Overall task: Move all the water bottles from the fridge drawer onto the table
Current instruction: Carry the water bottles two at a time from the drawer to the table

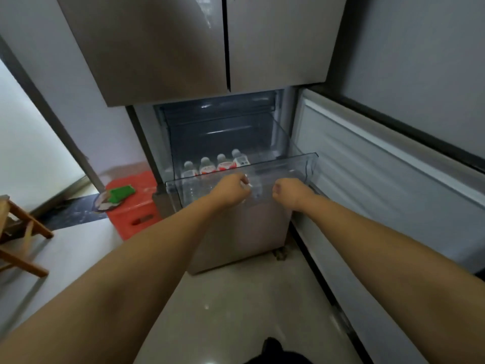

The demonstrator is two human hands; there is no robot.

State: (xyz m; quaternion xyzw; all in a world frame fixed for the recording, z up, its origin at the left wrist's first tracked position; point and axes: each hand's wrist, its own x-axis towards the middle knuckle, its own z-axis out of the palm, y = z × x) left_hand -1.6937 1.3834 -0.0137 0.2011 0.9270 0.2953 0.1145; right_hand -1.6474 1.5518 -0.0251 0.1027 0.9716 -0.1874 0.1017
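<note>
A clear plastic fridge drawer (pixel 301 164) stands pulled out of the lower fridge compartment. Several water bottles (pixel 207 165) with red-and-white labels lie in a row at the drawer's left, caps pointing away from me. My left hand (pixel 231 190) is curled over the drawer's front rim near its middle. My right hand (pixel 288 191) is curled over the same rim a little to the right. Both sets of fingers are hidden behind the rim. The table is not in view.
The open lower fridge door (pixel 380 164) stretches along the right side. Two shut upper doors (pixel 225 43) hang above the drawer. A red plastic stool (pixel 131 206) carrying a green item sits left of the fridge. A wooden chair (pixel 21 232) is at far left.
</note>
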